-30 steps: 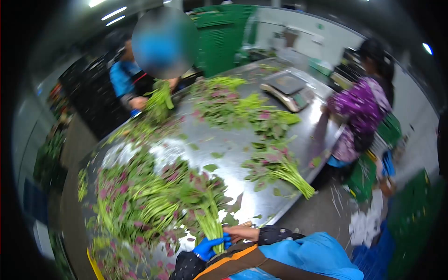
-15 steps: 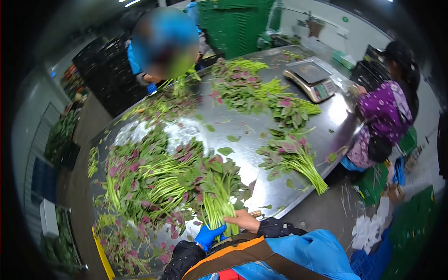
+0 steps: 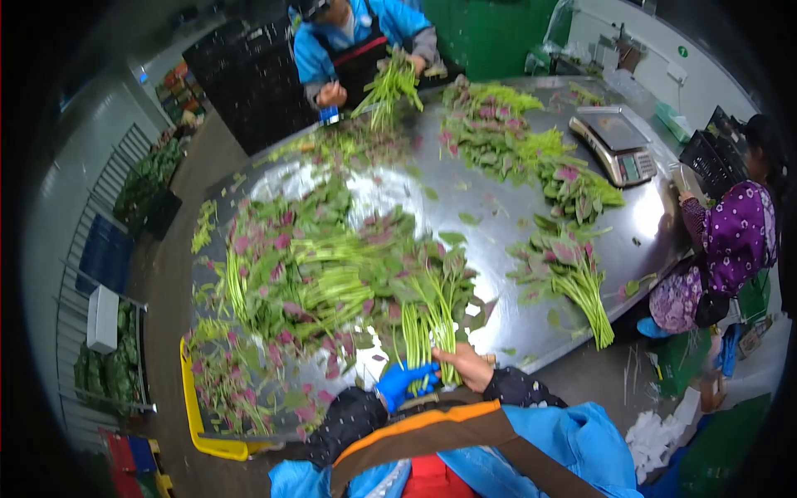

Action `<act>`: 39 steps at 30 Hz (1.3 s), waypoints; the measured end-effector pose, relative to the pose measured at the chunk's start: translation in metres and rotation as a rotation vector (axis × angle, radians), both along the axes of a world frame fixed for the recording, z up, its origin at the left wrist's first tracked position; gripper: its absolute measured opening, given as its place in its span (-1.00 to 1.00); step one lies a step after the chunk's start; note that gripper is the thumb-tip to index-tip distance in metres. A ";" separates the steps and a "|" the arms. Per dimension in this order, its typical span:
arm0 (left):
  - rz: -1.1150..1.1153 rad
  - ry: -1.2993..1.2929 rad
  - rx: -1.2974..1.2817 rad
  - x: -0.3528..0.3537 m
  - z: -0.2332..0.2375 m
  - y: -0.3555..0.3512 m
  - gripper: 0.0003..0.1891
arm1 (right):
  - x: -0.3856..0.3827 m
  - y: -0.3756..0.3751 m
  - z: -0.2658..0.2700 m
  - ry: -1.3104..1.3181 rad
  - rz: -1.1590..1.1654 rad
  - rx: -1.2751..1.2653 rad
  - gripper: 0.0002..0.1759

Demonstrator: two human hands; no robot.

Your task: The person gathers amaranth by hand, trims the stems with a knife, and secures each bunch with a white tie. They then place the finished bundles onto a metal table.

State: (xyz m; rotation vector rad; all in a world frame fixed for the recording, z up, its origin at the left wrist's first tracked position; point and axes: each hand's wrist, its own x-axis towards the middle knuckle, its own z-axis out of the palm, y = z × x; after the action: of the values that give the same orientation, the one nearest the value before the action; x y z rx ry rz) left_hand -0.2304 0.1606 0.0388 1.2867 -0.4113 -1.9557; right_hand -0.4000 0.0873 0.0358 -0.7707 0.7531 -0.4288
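Observation:
At the near edge of the metal table (image 3: 531, 319), a bunch of leafy green stems (image 3: 426, 336) is held between my hands. My left hand (image 3: 407, 383), in a blue glove, has its fingers wrapped round the lower stems. My bare right hand (image 3: 465, 366) grips the same bunch from the right, close to the stem ends. A large pile of green and purple leafy vegetables (image 3: 324, 274) lies just beyond and to the left. One separate bunch (image 3: 573, 278) rests on the table to the right.
Across the table a person in blue (image 3: 357, 50) holds another bunch (image 3: 390, 87). A scale (image 3: 614, 145) stands at the back right, near more bunches (image 3: 498, 133). A person in purple (image 3: 735, 228) is at the right. A yellow crate (image 3: 195, 415) sits at the near left corner.
The view has shifted, so the table's contents appear further right and the person across is visible. My hands remain on the bunch, whose stems now look more spread apart.

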 end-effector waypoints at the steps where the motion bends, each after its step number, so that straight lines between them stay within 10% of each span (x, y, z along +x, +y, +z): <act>1: 0.053 0.084 -0.001 -0.003 0.010 0.001 -0.68 | -0.001 0.003 -0.001 0.032 -0.057 -0.030 -0.75; 6: 0.274 0.097 -0.338 0.023 0.125 0.022 -0.76 | -0.041 -0.008 0.108 -0.114 -0.359 -0.383 -0.74; 18: 0.341 0.104 -0.339 0.009 0.102 0.014 -0.67 | -0.033 -0.034 0.081 -0.129 -0.585 -0.199 -0.81; 24: 0.253 -0.034 -0.123 -0.002 0.027 0.013 -0.66 | 0.024 0.021 0.001 0.085 -0.049 -0.298 -0.69; 27: 0.246 0.125 -0.123 -0.002 0.018 0.021 -0.63 | 0.018 0.006 -0.010 0.367 0.103 -1.100 -0.64; 31: 0.073 0.194 -0.061 0.002 0.010 0.015 -0.58 | 0.025 0.008 0.000 0.104 0.230 -0.470 -0.55; 39: -0.031 -0.248 -0.416 -0.010 0.024 0.009 -0.61 | 0.010 -0.017 0.017 0.446 0.510 -0.730 -0.45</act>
State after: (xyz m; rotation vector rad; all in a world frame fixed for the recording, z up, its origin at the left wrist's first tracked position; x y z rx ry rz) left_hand -0.2409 0.1693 0.0632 1.2497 -0.9124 -1.6238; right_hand -0.3904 0.0703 0.0525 -1.7362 0.7744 -0.0466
